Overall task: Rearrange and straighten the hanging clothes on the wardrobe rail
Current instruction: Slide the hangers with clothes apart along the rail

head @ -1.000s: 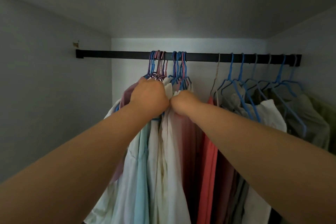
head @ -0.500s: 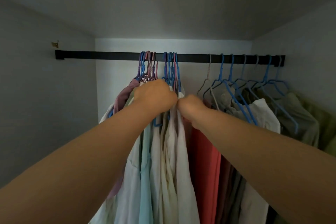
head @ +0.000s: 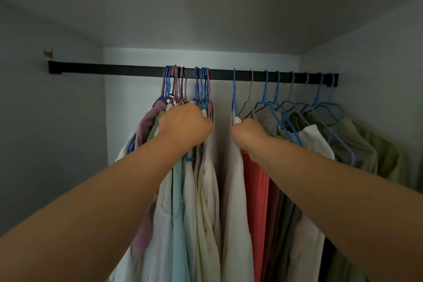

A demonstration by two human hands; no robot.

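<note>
Left hand [head: 185, 125]: my fingers curl round the pale shirts' hangers [head: 201, 89].
Right hand [head: 248, 130]: I grip a white garment [head: 235, 190].
Rail [head: 137, 71]: above both.

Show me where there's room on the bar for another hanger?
The rail is bare from its left wall end to the purple hangers. A smaller gap sits between the left hand and right hand. The right side is crowded.

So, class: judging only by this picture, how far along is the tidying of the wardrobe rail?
Done: a gap is open on the rail beside a white garment on a blue hanger. In hand: the left hand holds the bunched pale clothes; the right hand grips the white garment. Left: the crowded left hooks need spacing, and the tilted hangers on the right need straightening.
</note>
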